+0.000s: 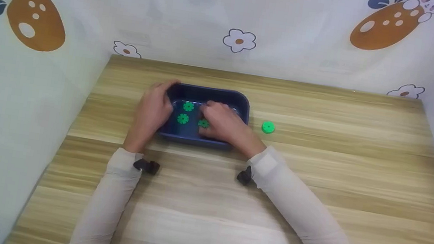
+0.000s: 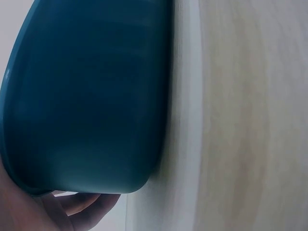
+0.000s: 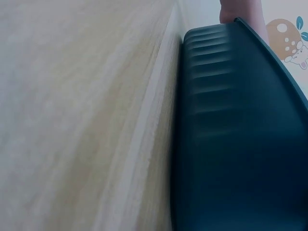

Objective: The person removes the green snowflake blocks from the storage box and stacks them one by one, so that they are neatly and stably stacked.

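Observation:
A dark blue rectangular box rests on the table. My left hand holds its left end, with the thumb side at the rim; in the left wrist view the fingers lie along the outside of that end wall. My right hand reaches down into the box with bent fingers. Just beside its thumb and fingertips is a green notched disc, partly covered; whether the fingers pinch it cannot be seen. Two more green notched discs lie apart on the box floor, left of that hand.
To the right of the box, a green round piece, perhaps a stack of discs, sits on the wood-patterned table. A printed cloth stands along the back and left edges. Each wrist carries a small black camera.

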### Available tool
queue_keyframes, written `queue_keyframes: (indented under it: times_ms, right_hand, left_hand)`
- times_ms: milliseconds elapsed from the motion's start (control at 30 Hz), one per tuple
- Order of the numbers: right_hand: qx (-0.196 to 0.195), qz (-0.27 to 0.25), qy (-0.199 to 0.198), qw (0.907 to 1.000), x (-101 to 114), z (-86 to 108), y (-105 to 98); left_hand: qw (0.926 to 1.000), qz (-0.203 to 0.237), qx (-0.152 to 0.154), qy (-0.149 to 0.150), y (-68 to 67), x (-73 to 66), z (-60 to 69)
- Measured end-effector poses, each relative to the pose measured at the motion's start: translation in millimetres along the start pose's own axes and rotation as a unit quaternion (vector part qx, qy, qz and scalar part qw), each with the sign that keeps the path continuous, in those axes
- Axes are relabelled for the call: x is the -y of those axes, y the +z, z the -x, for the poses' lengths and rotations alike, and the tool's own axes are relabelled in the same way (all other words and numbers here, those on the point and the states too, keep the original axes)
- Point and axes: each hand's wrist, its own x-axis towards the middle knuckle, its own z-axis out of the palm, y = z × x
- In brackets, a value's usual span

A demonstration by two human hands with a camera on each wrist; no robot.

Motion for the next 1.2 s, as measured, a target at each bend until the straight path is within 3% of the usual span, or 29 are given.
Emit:
queue_keyframes:
  times_ms: [333, 667, 967, 1200]
  right_hand:
    - [-0.006, -0.034, -0.010, 0.9993, 0, 0.5, -1]
    - [-0.042, -0.089, -0.028, 0.9948, -4, 2.6, -3]
    - [-0.140, -0.147, -0.082, 0.9758, -5, 6.1, -6]
    - [-0.213, -0.148, -0.141, 0.9555, -2, 11.6, -8]
  left_hand:
    - [1.0000, -0.001, 0.004, -0.006, -1.2, 0.4, 0.4]
    - [0.9999, -0.005, 0.008, -0.014, -1.4, -0.2, 0.7]
    - [0.9998, 0.008, -0.005, 0.020, 0.3, 0.5, 0.1]
    - [0.9999, 0.008, 0.004, 0.009, 0.0, 0.4, -1.0]
